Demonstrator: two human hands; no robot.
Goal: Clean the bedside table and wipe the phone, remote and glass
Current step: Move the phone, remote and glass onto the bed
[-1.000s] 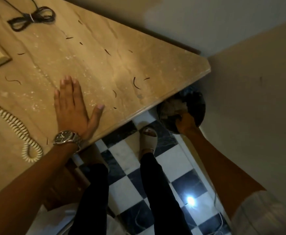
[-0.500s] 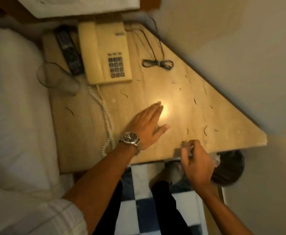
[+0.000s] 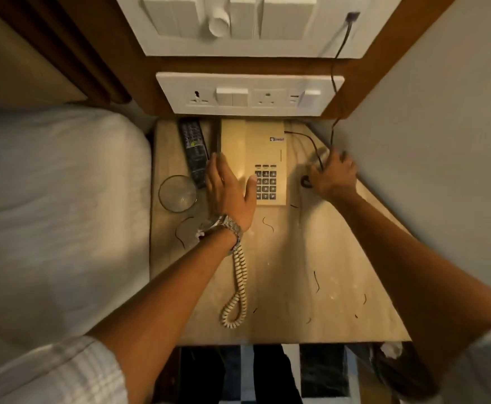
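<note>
The bedside table has a pale stone top and stands between the bed on the left and the grey wall on the right. At its far edge lies the cream phone, with its keypad toward the near side and its coiled cord running toward the near edge of the table. Just left of the phone lies the black remote, and near the remote, on the left side of the table, stands the empty glass, upright. The left hand is open and flat, the fingers together, and it rests over the left part of the phone; a metal watch is on the wrist. The right hand is at the right of the phone, near the wall, and it is closed around a thin black cable that goes up to the white socket panel. Some short dark threads and pale dust lie on the table top.
</note>
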